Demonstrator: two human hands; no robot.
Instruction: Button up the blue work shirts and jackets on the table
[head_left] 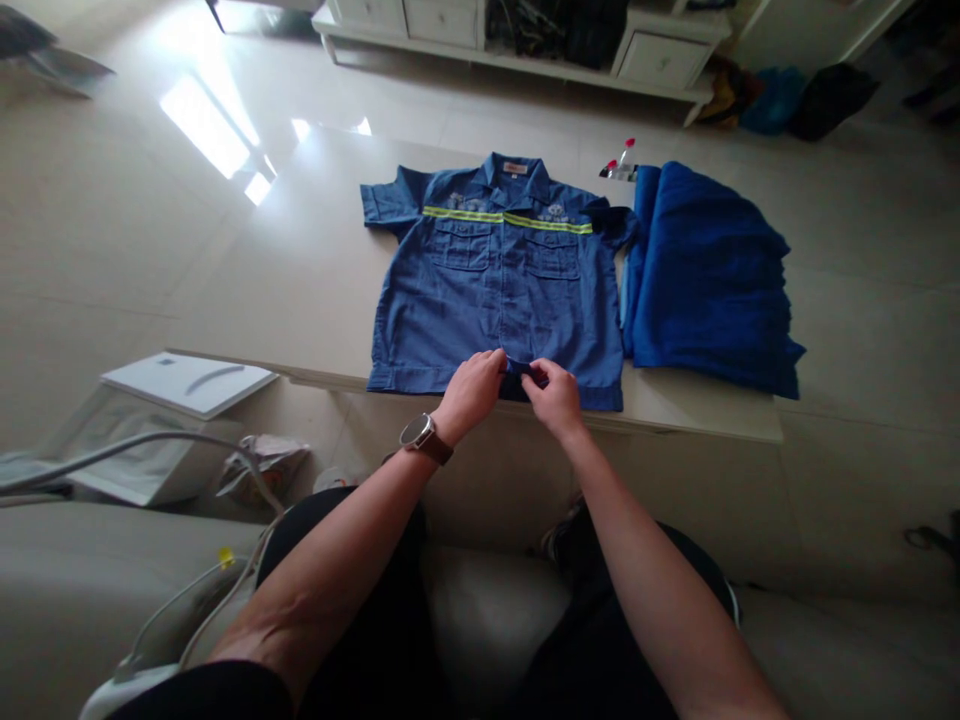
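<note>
A blue short-sleeved work shirt (465, 300) lies front up on the low table, its collar at the far side and a yellow stripe across the chest. Its hem reaches the table's near edge. My left hand (478, 385), with a watch (417, 431) on the wrist, is closed on the hem near the middle of the front. Just to its right, my right hand (553, 395) pinches the same hem between thumb and fingers. A small fold of darker blue cloth shows between the two hands. The fingertips are partly hidden by the cloth.
A pile of brighter blue cloth (705, 280) lies right of the shirt on the pale table (292, 270). Behind it stand bottles with red caps (627, 155). A white box (191, 383) and a grey hose (150, 438) are at the left. A white cabinet (442, 25) stands beyond.
</note>
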